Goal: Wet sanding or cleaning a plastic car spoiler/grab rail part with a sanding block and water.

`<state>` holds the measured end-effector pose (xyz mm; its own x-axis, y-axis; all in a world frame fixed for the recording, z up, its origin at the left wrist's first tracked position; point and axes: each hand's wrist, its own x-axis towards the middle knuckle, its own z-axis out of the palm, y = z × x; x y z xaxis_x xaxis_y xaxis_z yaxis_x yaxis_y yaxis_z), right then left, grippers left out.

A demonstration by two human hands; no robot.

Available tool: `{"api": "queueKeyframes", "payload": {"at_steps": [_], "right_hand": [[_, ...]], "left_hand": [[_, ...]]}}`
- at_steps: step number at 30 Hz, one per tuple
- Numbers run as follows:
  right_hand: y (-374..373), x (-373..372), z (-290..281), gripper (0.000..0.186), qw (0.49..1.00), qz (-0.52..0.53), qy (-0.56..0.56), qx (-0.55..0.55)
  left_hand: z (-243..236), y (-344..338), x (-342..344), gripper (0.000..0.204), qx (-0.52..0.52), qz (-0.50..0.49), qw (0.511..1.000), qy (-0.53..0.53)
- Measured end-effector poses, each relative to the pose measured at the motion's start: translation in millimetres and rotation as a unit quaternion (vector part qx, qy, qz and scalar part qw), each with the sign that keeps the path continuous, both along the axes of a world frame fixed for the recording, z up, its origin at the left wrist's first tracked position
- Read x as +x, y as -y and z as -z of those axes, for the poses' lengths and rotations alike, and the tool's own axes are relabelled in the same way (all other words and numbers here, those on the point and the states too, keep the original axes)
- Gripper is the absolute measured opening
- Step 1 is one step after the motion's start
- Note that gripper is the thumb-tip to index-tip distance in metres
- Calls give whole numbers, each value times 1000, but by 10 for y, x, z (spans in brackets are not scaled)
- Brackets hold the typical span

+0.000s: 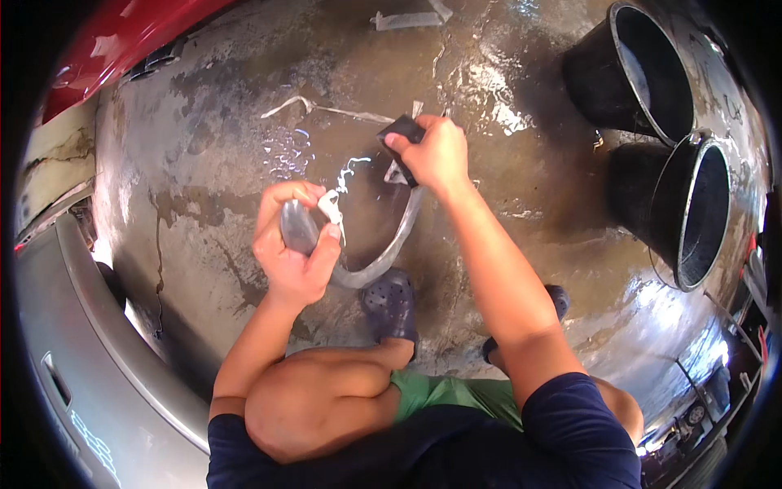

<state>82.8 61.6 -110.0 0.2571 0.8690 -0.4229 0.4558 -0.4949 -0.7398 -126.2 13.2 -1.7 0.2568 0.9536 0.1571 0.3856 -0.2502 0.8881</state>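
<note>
My left hand grips one end of a curved, translucent grey strip, with a scrap of white cloth or tape pinched at my thumb. My right hand holds a small dark block, like a sponge or sanding pad, and also closes over the strip's far end. The strip arcs between both hands above the wet concrete floor. Below the hands are my bent knees, green shorts and dark perforated clogs.
Two black buckets stand at the right. A grey car body panel curves along the left; a red car body sits at the upper left. Pale strips lie on the wet floor beyond the hands.
</note>
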Motion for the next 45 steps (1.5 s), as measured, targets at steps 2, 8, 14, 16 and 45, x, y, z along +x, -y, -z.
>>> {"api": "queueKeyframes", "payload": {"at_steps": [2, 8, 14, 16, 45], "right_hand": [[15, -26, 37, 37, 999, 11, 31, 17], [317, -280, -416, 31, 938, 33, -338, 72], [211, -417, -631, 28, 960, -109, -249, 64], [165, -398, -607, 29, 970, -115, -201, 77], [557, 554, 249, 34, 997, 56, 8, 53]], "left_hand": [[-13, 13, -4, 16, 27, -60, 998, 10], [-14, 61, -127, 36, 60, -58, 989, -123], [-9, 54, -97, 38, 53, -60, 988, -129], [5, 64, -73, 38, 71, -37, 989, -124], [560, 292, -262, 36, -278, -90, 956, 20]]}}
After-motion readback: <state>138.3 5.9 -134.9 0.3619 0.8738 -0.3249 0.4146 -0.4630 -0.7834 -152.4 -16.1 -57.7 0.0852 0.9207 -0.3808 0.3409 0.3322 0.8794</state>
